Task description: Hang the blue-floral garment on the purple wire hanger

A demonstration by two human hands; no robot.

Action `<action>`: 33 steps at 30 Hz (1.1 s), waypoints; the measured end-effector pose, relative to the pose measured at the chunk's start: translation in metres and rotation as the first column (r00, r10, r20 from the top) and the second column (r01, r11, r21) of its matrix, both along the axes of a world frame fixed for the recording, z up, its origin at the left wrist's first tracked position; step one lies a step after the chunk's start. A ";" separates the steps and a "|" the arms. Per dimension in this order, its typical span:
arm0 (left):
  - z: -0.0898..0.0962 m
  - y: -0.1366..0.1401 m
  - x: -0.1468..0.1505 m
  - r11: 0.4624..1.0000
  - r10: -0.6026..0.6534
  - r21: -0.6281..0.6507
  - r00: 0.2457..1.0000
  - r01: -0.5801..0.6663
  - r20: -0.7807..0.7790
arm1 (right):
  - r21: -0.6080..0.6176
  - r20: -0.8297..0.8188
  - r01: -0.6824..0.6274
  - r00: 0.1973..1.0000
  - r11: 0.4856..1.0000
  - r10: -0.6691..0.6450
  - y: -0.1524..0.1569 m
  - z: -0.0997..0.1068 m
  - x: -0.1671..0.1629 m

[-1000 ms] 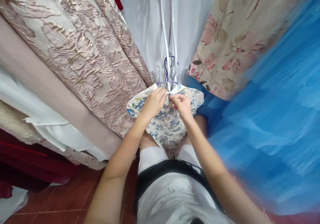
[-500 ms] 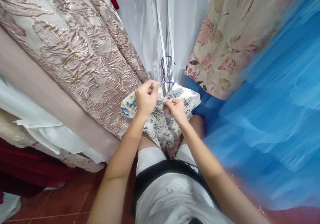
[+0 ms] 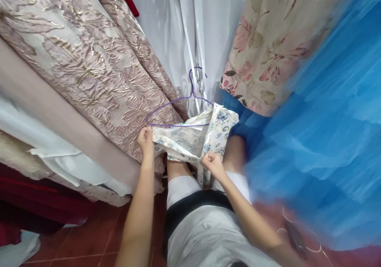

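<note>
A white garment with a blue floral print (image 3: 222, 125) hangs by one shoulder on the right arm of a purple wire hanger (image 3: 166, 105). The hanger's left arm is bare. My left hand (image 3: 145, 140) is closed on the garment's left shoulder edge, just below the hanger's left end, and pulls the cloth out sideways. Lower down, my right hand (image 3: 212, 163) pinches the front edge near the middle of the garment. Between my hands the neckline is spread wide. The garment's lower part drops in front of my legs.
A pink brocade fabric with metallic flowers (image 3: 98, 72) hangs on the left. White drapery with ribbons (image 3: 160, 25) is behind the hanger. To the right are a cream floral fabric (image 3: 264, 60) and blue tulle (image 3: 321, 140). A dark object with a cord (image 3: 295, 235) lies on the red tiled floor (image 3: 86, 243).
My left hand has moved left and down, drawing the garment's left shoulder off the hanger. My right hand has moved down with the front edge. The hanger's left arm now shows.
</note>
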State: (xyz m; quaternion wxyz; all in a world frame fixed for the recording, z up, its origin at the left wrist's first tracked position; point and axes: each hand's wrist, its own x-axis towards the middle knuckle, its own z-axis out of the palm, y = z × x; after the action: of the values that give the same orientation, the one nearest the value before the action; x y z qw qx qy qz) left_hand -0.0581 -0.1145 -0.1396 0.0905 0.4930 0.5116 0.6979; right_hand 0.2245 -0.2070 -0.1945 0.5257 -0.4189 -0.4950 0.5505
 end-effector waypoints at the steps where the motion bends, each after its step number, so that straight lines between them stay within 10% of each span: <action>1: -0.013 -0.008 0.011 0.999 -0.026 -0.023 1.000 0.026 0.002 | -0.001 0.003 0.004 1.000 1.000 -0.004 -0.002 -0.007 0.000; 7: -0.028 -0.061 0.093 0.943 -0.299 -0.172 0.952 0.285 -0.060 | 0.007 0.169 -0.025 0.985 1.000 0.024 -0.013 -0.031 0.000; 14: 0.010 -0.086 0.149 0.706 -0.700 -0.417 0.656 0.573 -0.283 | 0.189 0.198 -0.259 0.955 0.947 0.222 -0.023 0.018 0.017; 21: -0.046 -0.086 0.142 0.381 -0.876 -0.607 0.483 0.697 0.005 | 0.353 0.209 0.100 0.961 0.930 -0.183 -0.020 0.055 0.070; 25: -0.068 -0.071 0.109 0.465 -0.805 -0.645 0.592 0.607 -0.023 | 0.593 0.285 0.242 0.829 0.768 -0.482 -0.011 0.069 0.120; 30: -0.042 -0.066 0.071 0.571 -0.750 -0.595 0.655 0.565 -0.098 | 0.742 0.195 0.357 0.695 0.568 -0.692 0.056 0.107 0.174; 33: -0.015 -0.077 0.068 0.572 -0.768 -0.475 0.640 0.669 -0.023 | 0.695 0.188 0.304 0.798 0.652 -0.573 0.122 0.136 0.179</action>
State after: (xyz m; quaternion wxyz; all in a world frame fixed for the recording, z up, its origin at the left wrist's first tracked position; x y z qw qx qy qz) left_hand 0.0104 -0.1912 -0.1551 0.4134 0.7024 0.4103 0.4091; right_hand 0.4032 -0.0851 -0.0586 0.6440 -0.4272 -0.6254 0.1079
